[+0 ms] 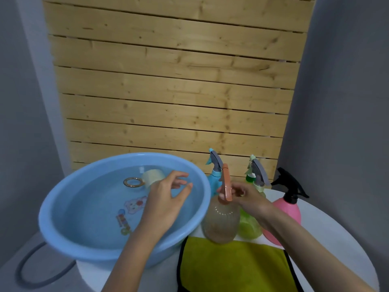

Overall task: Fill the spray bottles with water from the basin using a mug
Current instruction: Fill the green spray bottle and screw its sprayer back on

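Mug (pixel 152 175) sideways in water-filled basin (pixel 46 220)

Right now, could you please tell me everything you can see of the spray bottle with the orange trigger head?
The spray bottle has a rounded, translucent brownish plastic body and an orange trigger head. It stands upright on the white table at the yellow-green cloth's far edge, beside the blue basin. The right hand grips its neck.

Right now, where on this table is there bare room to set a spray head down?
Free: the white table right of the pink bottle, and the yellow-green cloth in front of the bottles. Crowded: the clear bottle, green bottle and blue bottle stand packed beside the basin, with the right hand on the orange spray head.
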